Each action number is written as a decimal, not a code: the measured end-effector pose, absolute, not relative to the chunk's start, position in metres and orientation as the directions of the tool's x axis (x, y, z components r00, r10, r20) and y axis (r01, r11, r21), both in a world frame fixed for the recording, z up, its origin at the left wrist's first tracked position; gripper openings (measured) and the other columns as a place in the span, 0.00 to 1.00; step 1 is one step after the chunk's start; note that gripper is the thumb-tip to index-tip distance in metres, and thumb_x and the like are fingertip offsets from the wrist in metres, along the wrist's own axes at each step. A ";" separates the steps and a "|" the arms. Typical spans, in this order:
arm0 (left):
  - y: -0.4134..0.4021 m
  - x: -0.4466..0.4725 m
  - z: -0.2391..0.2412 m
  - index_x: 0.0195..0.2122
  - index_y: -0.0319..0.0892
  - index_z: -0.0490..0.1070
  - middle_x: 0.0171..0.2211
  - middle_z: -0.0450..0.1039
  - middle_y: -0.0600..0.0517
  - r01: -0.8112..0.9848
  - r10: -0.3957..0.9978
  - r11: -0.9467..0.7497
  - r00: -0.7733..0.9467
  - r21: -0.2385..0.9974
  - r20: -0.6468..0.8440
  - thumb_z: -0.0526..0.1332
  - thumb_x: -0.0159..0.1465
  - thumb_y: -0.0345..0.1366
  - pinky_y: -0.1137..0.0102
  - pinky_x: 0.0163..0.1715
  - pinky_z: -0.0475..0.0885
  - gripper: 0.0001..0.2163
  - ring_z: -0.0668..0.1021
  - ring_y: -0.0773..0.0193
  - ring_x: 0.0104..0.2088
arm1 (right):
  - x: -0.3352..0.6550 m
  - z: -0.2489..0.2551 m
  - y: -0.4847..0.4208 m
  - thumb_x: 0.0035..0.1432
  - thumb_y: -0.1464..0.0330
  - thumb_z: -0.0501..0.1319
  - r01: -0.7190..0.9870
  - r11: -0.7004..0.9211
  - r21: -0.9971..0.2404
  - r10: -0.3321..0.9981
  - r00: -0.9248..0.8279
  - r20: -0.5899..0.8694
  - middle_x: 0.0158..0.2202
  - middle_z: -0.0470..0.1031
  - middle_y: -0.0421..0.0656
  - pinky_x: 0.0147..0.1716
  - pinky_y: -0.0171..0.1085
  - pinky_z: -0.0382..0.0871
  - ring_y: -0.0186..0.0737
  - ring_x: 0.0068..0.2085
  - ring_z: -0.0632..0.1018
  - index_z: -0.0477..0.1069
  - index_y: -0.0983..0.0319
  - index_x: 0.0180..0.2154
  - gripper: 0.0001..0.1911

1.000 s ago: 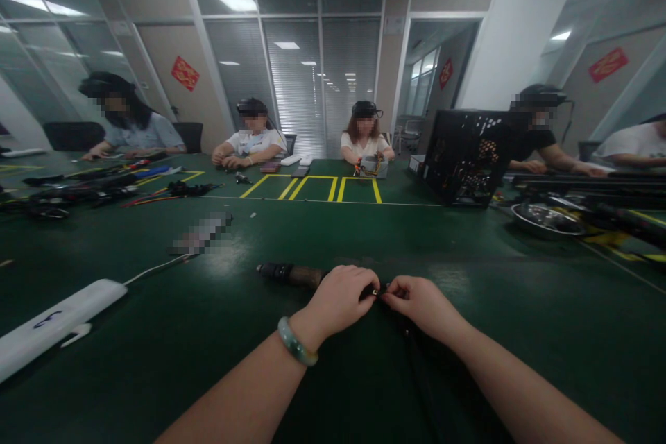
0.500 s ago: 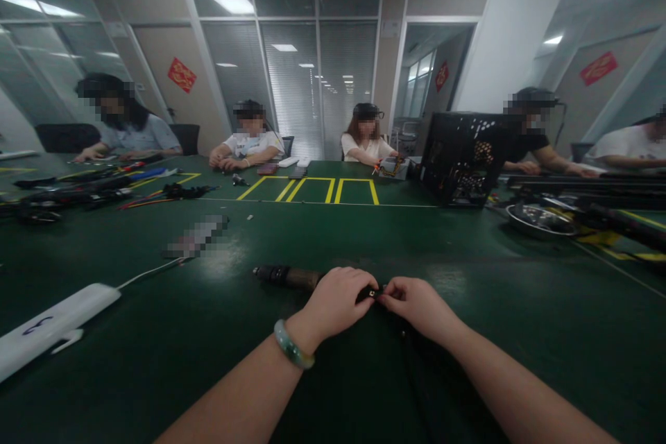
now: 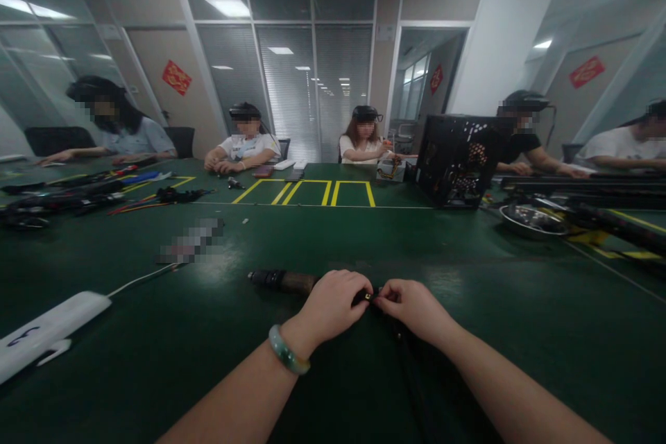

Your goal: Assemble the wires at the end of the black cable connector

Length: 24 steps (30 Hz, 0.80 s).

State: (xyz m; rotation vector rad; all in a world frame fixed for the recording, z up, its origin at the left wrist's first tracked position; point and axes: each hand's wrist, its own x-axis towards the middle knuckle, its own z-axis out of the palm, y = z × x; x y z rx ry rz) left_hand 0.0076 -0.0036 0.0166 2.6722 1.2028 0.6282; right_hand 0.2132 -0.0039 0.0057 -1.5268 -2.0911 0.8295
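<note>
We find room for a hand to pass over the green tabletop (image 3: 312,239) beyond the left hand (image 3: 340,297) and right hand (image 3: 413,306). We record four obstructions: the brown-and-black tool (image 3: 284,281) jutting leftward from the left hand, the white power strip (image 3: 57,329) farther left, and the upright black case (image 3: 460,163) and metal bowl (image 3: 520,227) ahead to the right.

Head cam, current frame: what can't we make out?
All in the head view:
Brown-black tool: right end hidden by the left hand.
Small part between it and the right hand: too small to identify.
White device: cut off by left edge.
Flat item beyond it: pixelated.
Steel bowl: contents too small.
</note>
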 end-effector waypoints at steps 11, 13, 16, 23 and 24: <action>-0.005 0.008 0.021 0.39 0.46 0.68 0.38 0.73 0.55 0.708 0.769 -0.639 0.574 0.301 0.283 0.59 0.63 0.33 0.64 0.42 0.67 0.04 0.74 0.61 0.39 | 0.213 0.006 -0.004 0.57 0.62 0.61 0.693 0.219 -0.687 0.952 -0.306 -0.005 0.29 0.78 0.38 0.25 0.31 0.59 0.35 0.29 0.76 0.76 0.59 0.31 0.09; -0.005 0.008 0.020 0.39 0.46 0.68 0.38 0.73 0.55 0.712 0.774 -0.632 0.567 0.304 0.281 0.58 0.64 0.34 0.64 0.42 0.67 0.03 0.74 0.61 0.40 | 0.214 0.006 -0.004 0.57 0.62 0.61 0.690 0.213 -0.692 0.952 -0.306 -0.012 0.29 0.78 0.38 0.25 0.31 0.60 0.35 0.29 0.76 0.76 0.59 0.31 0.09; -0.003 0.008 0.019 0.40 0.46 0.69 0.39 0.73 0.55 0.716 0.780 -0.626 0.565 0.310 0.269 0.58 0.65 0.35 0.65 0.42 0.67 0.04 0.74 0.61 0.41 | 0.214 0.007 -0.004 0.57 0.62 0.61 0.687 0.210 -0.696 0.952 -0.307 -0.016 0.29 0.78 0.38 0.25 0.30 0.60 0.35 0.29 0.76 0.76 0.59 0.31 0.09; -0.004 0.008 0.019 0.41 0.45 0.70 0.39 0.73 0.54 0.710 0.770 -0.638 0.572 0.299 0.284 0.59 0.64 0.35 0.64 0.43 0.67 0.05 0.74 0.60 0.41 | 0.212 0.010 -0.005 0.57 0.62 0.61 0.696 0.211 -0.686 0.953 -0.301 -0.013 0.28 0.78 0.39 0.26 0.31 0.61 0.36 0.29 0.76 0.76 0.60 0.31 0.09; -0.004 0.008 0.019 0.41 0.46 0.70 0.39 0.73 0.54 0.709 0.769 -0.638 0.572 0.301 0.285 0.59 0.64 0.35 0.64 0.43 0.67 0.05 0.74 0.61 0.41 | 0.211 0.011 -0.005 0.57 0.63 0.61 0.695 0.206 -0.688 0.953 -0.301 -0.019 0.28 0.78 0.39 0.26 0.31 0.61 0.36 0.29 0.76 0.76 0.60 0.31 0.09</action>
